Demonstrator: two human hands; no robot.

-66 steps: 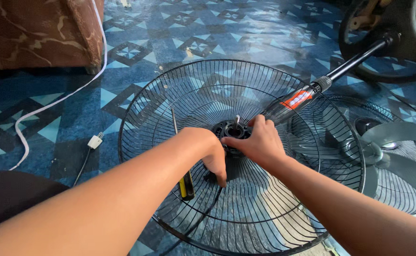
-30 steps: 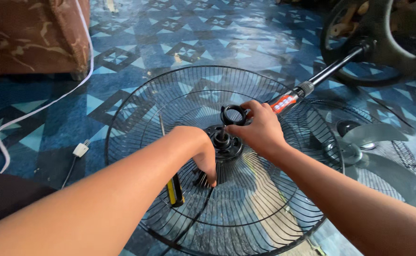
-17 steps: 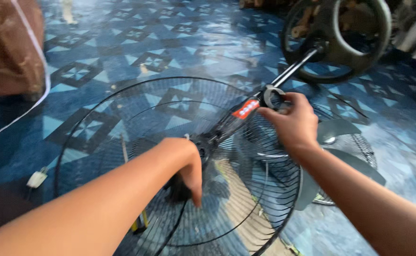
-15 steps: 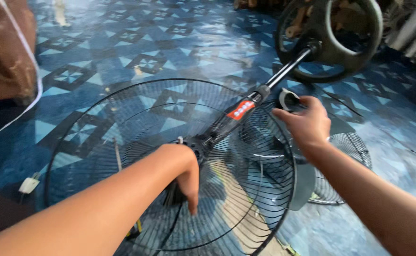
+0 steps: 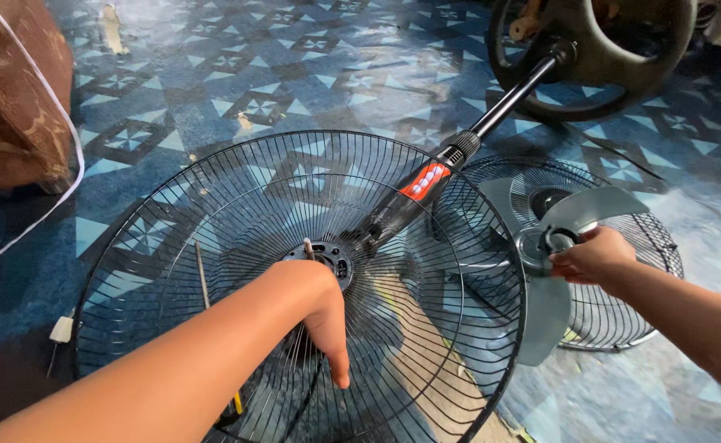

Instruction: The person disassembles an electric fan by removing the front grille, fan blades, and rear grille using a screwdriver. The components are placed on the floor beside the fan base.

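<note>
Steadied rear grille (image 5: 212, 246) with left hand (image 5: 315, 308); pinched blade hub (image 5: 545, 244) right of it with right hand (image 5: 594, 256); best kept level.

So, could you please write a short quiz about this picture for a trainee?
1. True or false: the left hand rests on the rear grille.
2. What does the right hand touch? A) the fan blades B) the screwdriver C) the plug
3. Fill in: the blades lie on the second ____.

Key: 1 true; 2 A, at the hub; 3 grille.
</note>
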